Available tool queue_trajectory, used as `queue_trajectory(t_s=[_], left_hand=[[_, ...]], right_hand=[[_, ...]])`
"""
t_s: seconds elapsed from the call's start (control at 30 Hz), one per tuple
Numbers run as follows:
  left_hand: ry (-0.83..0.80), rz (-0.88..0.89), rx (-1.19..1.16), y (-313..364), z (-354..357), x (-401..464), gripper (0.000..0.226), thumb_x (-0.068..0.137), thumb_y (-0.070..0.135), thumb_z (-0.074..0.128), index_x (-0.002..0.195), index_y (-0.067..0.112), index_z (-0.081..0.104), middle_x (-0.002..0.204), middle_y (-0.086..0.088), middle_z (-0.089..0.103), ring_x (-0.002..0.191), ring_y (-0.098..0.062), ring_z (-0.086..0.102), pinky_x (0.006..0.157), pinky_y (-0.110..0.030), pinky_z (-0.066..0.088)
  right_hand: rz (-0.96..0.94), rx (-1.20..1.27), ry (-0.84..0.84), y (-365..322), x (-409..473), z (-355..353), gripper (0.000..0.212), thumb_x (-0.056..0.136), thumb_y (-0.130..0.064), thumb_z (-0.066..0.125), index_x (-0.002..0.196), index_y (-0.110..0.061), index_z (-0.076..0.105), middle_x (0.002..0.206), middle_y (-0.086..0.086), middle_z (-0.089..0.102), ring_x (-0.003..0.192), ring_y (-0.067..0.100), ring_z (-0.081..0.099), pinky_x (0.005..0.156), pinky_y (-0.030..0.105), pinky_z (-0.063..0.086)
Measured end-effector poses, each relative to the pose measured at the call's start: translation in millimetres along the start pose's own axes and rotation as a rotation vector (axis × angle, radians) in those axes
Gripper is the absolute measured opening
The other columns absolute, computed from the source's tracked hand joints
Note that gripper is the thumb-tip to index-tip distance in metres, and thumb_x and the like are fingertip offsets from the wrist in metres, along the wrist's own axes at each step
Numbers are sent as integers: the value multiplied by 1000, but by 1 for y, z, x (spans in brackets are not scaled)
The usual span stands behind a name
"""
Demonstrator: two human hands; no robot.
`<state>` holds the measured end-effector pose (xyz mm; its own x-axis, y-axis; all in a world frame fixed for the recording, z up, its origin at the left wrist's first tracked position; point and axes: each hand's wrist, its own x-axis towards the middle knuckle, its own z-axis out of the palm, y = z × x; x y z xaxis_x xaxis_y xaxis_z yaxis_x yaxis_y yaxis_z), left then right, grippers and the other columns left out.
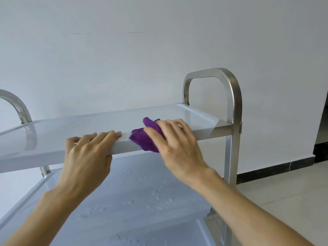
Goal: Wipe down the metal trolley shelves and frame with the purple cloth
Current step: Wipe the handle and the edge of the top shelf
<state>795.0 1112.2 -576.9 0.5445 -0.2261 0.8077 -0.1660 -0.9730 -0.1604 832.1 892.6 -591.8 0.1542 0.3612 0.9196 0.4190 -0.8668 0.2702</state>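
Note:
The metal trolley fills the view, its top shelf running left to right at mid-height. My left hand grips the shelf's front edge, fingers curled over the rim. Just to its right, my right hand holds the bunched purple cloth against the same front edge, with part of the cloth folded over onto the shelf top. A middle shelf below shows scattered water droplets. The right handle frame arches above the shelf end; the left handle is partly cut off.
A plain white wall stands right behind the trolley. Pale floor tiles and a dark skirting strip lie to the right, with a dark doorway at the far right edge.

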Motion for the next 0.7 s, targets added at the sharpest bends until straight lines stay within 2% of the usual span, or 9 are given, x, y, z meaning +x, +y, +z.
queue_trajectory(t_s=[0.07,0.1,0.17,0.27,0.4,0.5,0.6,0.7], left_hand=[[22,7,-5,1,1,1,45,76,-3,58,115,16,68,102,3,73,91,-33,68,82,-48,39],[30,4,-13,3,2,1,45,76,-3,58,114,17,68,102,3,73,91,-32,68,83,-48,38],[32,-22,-36,6,6,2,48,72,-7,65,113,18,69,104,5,73,91,-31,67,88,-50,36],[1,-42,-70,14,8,6,52,70,-5,70,115,19,68,106,6,73,93,-30,65,92,-50,34],[-32,45,-90,13,6,6,51,73,6,75,120,22,63,114,8,68,109,-26,60,94,-47,40],[26,-3,-30,-12,0,-11,42,82,15,67,121,25,60,116,8,65,111,-26,58,94,-47,38],[41,-54,50,-47,-5,-30,45,80,27,53,125,28,57,117,8,64,110,-28,55,93,-48,35],[22,-117,85,-73,-9,-38,48,78,27,55,126,29,56,116,6,65,109,-30,55,94,-50,33]], right_hand=[[4,-21,-23,31,-9,-9,44,87,-1,40,122,-12,65,111,12,65,100,33,61,95,47,45],[26,-48,-48,49,-16,-13,45,85,-2,43,123,-12,65,112,13,64,102,34,61,98,48,44],[94,-106,-112,81,-27,-23,45,79,-1,58,122,-12,64,111,12,64,102,35,59,100,49,43],[188,-123,-195,107,-36,-33,52,70,-5,80,119,-13,65,108,9,63,98,32,57,89,42,47],[173,-106,-182,122,-43,-38,49,72,-10,81,118,-12,64,108,10,62,98,34,57,85,43,47],[194,-121,-179,136,-51,-44,53,68,-10,82,118,-11,62,108,11,61,99,35,56,83,45,48],[241,-131,-199,157,-61,-52,60,62,-6,84,118,-10,62,110,11,59,101,37,54,82,48,48],[269,-145,-183,181,-72,-58,62,62,-1,83,119,-9,61,111,11,57,103,37,51,88,49,43]])
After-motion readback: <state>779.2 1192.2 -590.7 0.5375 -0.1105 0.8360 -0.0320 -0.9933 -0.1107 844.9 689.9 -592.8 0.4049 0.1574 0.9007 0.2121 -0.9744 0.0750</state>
